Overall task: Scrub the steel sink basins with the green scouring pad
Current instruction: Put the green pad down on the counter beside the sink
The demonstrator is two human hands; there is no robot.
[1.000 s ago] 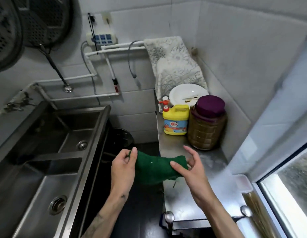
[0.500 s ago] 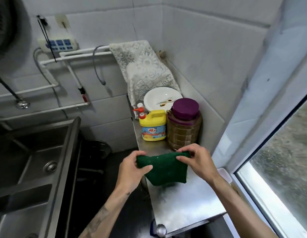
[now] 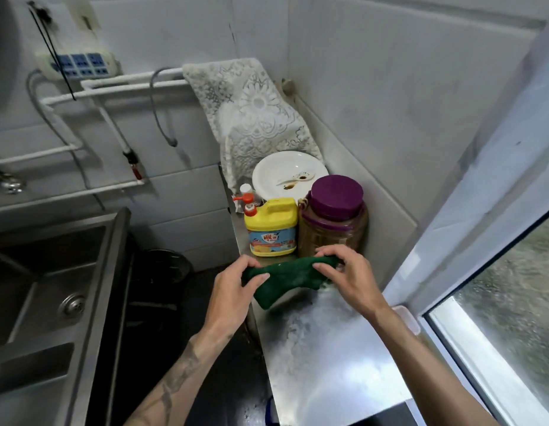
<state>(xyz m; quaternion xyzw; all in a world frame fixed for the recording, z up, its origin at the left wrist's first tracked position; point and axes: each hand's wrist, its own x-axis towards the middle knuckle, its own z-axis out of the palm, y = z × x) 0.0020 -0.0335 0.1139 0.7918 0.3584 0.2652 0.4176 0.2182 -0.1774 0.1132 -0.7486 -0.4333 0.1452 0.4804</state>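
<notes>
The green scouring pad [image 3: 285, 279] hangs folded between both hands, just above the near edge of a steel side counter [image 3: 325, 355]. My left hand [image 3: 233, 293] pinches its left end and my right hand [image 3: 347, 276] grips its right end. The steel sink [image 3: 104, 290] is off to the left; its far basin shows a round drain [image 3: 73, 303], and a divider separates it from the near basin at the lower left. Neither hand is over the sink.
A yellow detergent jug [image 3: 272, 229] with a red pump and a brown jar with a purple lid [image 3: 334, 219] stand right behind the pad. A white plate [image 3: 287, 172] and lace cloth [image 3: 254, 115] sit in the corner. A window [image 3: 510, 321] lies to the right, a dark gap between sink and counter.
The view has swung right, away from the sink. Both hands have carried the pad from over the gap to the counter, up close to the detergent jug and jar.
</notes>
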